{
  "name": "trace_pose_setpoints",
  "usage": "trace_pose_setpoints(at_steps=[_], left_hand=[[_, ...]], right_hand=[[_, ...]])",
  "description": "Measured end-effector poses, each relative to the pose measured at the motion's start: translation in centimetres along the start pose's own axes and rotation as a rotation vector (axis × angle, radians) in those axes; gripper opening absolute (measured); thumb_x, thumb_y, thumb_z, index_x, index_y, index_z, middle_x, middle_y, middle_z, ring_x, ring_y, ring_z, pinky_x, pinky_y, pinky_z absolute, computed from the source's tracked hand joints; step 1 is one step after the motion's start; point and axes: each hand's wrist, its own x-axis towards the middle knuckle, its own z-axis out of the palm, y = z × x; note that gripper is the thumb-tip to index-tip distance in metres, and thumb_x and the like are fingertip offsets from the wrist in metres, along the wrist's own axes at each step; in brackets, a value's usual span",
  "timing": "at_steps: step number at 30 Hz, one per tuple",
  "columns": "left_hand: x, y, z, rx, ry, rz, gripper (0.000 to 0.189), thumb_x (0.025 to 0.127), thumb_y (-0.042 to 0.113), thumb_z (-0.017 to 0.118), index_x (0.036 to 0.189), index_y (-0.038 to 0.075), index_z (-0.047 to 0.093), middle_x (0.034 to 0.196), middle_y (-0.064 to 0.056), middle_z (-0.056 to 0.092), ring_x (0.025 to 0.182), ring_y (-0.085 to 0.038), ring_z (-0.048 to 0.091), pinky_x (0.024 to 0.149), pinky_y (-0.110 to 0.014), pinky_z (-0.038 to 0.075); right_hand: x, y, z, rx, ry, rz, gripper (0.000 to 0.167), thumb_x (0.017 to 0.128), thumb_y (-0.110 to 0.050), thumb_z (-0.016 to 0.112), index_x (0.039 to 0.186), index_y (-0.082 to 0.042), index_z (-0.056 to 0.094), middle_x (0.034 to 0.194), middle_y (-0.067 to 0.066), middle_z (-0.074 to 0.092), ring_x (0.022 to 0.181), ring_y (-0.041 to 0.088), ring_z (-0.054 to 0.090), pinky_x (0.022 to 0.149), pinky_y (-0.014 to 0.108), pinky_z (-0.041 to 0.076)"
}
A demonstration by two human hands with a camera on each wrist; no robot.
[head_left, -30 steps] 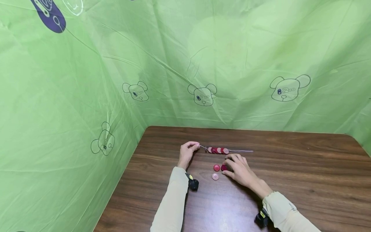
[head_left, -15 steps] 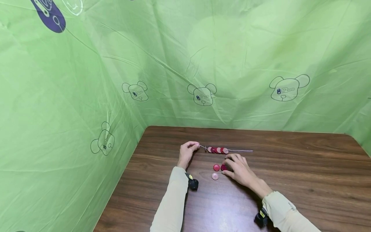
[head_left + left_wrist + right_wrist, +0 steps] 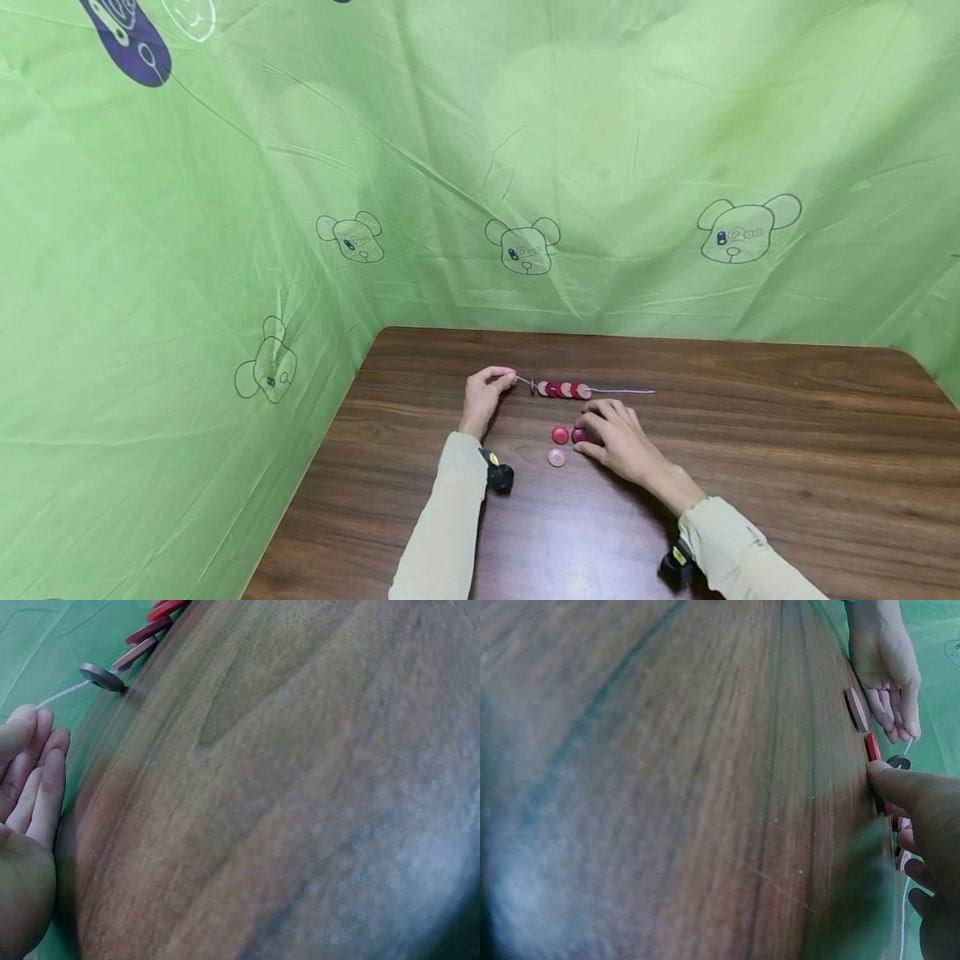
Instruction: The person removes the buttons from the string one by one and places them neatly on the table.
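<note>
At the back of the table, my left hand [image 3: 483, 400] pinches one end of a pale cord [image 3: 622, 391] between thumb and fingertip. Several pink and red buttons [image 3: 566, 389] are strung along it in an overlapping row. Nearest the left hand, a grey-brown button [image 3: 103, 677] stands on edge on the cord, a little apart from the row. My right hand [image 3: 621, 437] holds a dark purplish-red button [image 3: 579, 435] between thumb and finger, close over the table; the fingers partly cover it. Beside it lie a red button [image 3: 560, 435] and a pink button [image 3: 557, 457].
The brown wooden table [image 3: 787, 433] stretches widely to the right. Green printed cloth [image 3: 630, 150] hangs behind and to the left of it. Black wrist cameras sit at both cuffs. The cord's free end lies on the table, pointing right.
Both hands keep their places. The dark button at my right fingertips shows a lighter, more purple face than before.
</note>
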Motion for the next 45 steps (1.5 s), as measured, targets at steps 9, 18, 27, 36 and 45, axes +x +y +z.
trace_pose_setpoints(at_steps=[9,18,27,36,45], left_hand=[[-0.1,0.0,0.0,-0.004,0.002,0.002,0.019,0.085,0.015,0.072,0.097,-0.001,0.073,0.091,-0.016,0.073,0.087,-0.022,0.07,0.082,-0.032,0.057],[-0.1,-0.1,0.1,-0.009,0.004,0.01,0.018,0.085,0.012,0.072,0.097,-0.002,0.073,0.087,-0.013,0.074,0.081,-0.014,0.07,0.078,-0.027,0.057],[0.1,-0.1,0.2,0.003,0.015,0.02,0.018,0.085,0.013,0.072,0.096,-0.001,0.073,0.087,-0.013,0.074,0.077,-0.008,0.068,0.078,-0.029,0.057],[0.0,0.5,0.0,-0.02,-0.034,0.008,0.019,0.087,0.006,0.069,0.1,-0.008,0.07,0.092,-0.024,0.071,0.084,-0.021,0.07,0.085,-0.044,0.056],[0.0,0.3,-0.1,-0.014,-0.011,0.015,0.015,0.085,0.011,0.072,0.095,-0.001,0.073,0.089,-0.011,0.074,0.078,-0.011,0.069,0.079,-0.03,0.057]], right_hand=[[-0.1,-0.1,0.0,0.002,-0.024,0.021,0.025,0.078,-0.028,0.079,0.097,-0.014,0.068,0.118,0.012,0.058,0.114,0.034,0.047,0.09,0.05,0.036],[0.0,0.0,0.1,0.01,0.021,0.0,0.03,0.076,-0.028,0.08,0.099,-0.013,0.068,0.117,0.014,0.059,0.112,0.034,0.048,0.088,0.05,0.037],[1.6,1.0,-0.6,0.051,0.073,0.071,0.028,0.08,-0.029,0.076,0.102,-0.012,0.068,0.119,0.012,0.059,0.114,0.033,0.046,0.09,0.051,0.034],[2.9,2.4,-0.6,0.044,0.092,0.164,0.033,0.08,-0.028,0.077,0.107,-0.012,0.067,0.118,0.012,0.059,0.115,0.035,0.046,0.088,0.051,0.034],[3.5,3.2,-0.2,0.035,0.039,0.229,0.036,0.083,-0.031,0.074,0.112,-0.012,0.067,0.121,0.014,0.056,0.117,0.038,0.044,0.094,0.054,0.032]])
